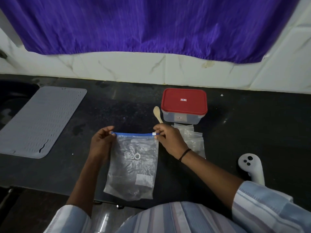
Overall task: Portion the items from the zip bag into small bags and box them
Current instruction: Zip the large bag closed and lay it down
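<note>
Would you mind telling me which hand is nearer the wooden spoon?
Right. The right hand pinches the slider end of the zip bag, just below the spoon. The left hand holds the bag's other top corner, farther off.

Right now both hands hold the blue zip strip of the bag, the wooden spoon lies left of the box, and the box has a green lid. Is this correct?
Not quite: the lid is red, not green, as the head view shows. The rest holds: the left hand and right hand hold the ends of the blue zip strip of the bag, and the wooden spoon lies left of the box.
</note>
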A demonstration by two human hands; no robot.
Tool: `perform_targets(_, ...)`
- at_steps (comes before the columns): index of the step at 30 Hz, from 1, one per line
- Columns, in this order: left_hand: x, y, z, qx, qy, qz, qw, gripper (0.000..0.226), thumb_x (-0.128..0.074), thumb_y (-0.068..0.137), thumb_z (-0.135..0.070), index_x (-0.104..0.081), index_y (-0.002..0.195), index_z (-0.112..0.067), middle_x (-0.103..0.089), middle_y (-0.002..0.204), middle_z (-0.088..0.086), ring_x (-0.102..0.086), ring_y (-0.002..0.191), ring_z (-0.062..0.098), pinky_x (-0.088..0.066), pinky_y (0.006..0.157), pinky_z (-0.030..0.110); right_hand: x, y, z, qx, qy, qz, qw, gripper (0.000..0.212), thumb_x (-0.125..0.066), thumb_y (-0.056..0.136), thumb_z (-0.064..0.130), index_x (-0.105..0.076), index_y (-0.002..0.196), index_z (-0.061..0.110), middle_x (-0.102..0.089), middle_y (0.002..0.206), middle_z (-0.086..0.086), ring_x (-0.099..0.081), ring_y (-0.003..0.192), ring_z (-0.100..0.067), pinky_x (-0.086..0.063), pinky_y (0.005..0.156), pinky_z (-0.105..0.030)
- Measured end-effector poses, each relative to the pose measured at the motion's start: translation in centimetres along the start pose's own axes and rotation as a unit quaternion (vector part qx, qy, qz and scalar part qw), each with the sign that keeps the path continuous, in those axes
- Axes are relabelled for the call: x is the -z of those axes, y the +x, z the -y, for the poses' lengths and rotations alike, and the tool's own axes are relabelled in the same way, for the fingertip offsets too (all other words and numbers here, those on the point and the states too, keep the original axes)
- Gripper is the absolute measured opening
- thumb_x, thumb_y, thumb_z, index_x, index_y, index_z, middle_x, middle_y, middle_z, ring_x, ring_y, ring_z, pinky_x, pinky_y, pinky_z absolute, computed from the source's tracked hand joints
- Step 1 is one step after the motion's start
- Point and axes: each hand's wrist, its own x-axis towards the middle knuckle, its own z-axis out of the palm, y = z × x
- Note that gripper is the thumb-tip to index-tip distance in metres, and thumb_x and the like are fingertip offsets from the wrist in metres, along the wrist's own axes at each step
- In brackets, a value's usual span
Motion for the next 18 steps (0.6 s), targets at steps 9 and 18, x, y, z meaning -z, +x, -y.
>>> perform_targets(9,-7.5,-4.3,-6.6,-0.384,0.338,0.271,0.816,0.025,-0.064,0.094,-0.03,-0.073,0.108,-0.011,-0.072,0.099,-0.002,-0.066,0.089,0.006,-0.052,0.079,0.022,-0.4,-1.3,1.9,-0.006,0.177,-0.068,0.982,0.016,-0.071,0.082,0.001,-0.066,0.083,0.015,-0.068,0.082,-0.001,-0.069,0.079,-0.023,-0.059,0.075,-0.041)
perform_targets(18,-8.4,-4.2,-8.0,-0.331,0.269,0.318,0.846,0.014,-0.07,0.089,-0.013,-0.076,0.1,-0.007,-0.074,0.09,-0.003,-0.07,0.086,0.005,-0.054,0.076,0.017,0.0,-2.9,3.7,-0.04,0.332,-0.134,0.933,0.015,-0.072,0.083,-0.002,-0.067,0.082,0.012,-0.065,0.08,-0.001,-0.064,0.079,-0.02,-0.06,0.07,-0.044)
